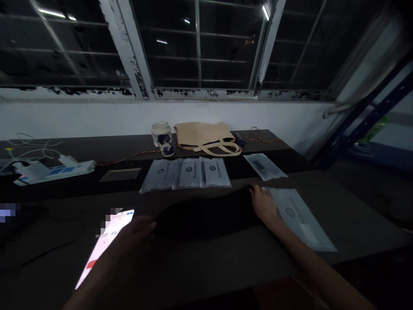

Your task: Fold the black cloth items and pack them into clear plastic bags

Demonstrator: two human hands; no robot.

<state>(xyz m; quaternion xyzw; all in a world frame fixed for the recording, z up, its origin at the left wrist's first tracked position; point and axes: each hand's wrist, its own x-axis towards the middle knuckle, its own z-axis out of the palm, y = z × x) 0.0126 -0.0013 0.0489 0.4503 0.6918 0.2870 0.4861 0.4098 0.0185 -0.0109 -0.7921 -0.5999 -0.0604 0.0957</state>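
Note:
A dark piece of fabric (206, 217) is stretched out flat over the table, its details lost in the dim light. My left hand (140, 228) pinches its left end, and my right hand (263, 202) grips the upper right corner between thumb and fingers. Under and beside my right wrist lies a frosted plastic bag (301, 219) with printed lettering. A lit phone (108, 241) showing a timer rests by my left forearm, which partly covers it.
Behind the fabric, three frosted bags (188, 172) overlap in a row, with another bag (264, 167) to their right. Further back stand a patterned cup (163, 138) and a beige tote bag (203, 135). A power strip (54, 172) with plugs and cables lies at the left.

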